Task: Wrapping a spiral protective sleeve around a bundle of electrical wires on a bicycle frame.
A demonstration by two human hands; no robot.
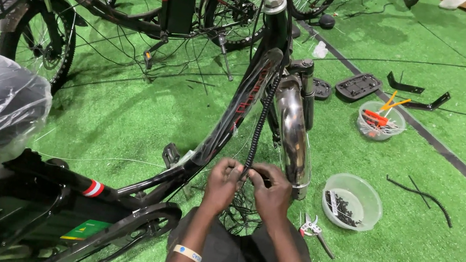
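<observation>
Low on the bike frame (228, 118), just above the person's lap, both hands meet at the bottom end of a black spiral-wrapped cable (260, 122). Cable runs down alongside the black down tube w/ red lettering, ribbed like a coil, thin, matte, ending in a tangle of loose black wires by the fingers. Left hand (221, 184) is curled round the cable end, fingers pinched on it; a pale wristband sits on that forearm. Right hand (270, 192) is clenched on the same bundle, touching the left. Chrome fender (293, 134) hangs just beside the right hand. On the green turf: clear tub of small black parts (352, 201) near the right hand, red-handled cutters (315, 232) beside it.
</observation>
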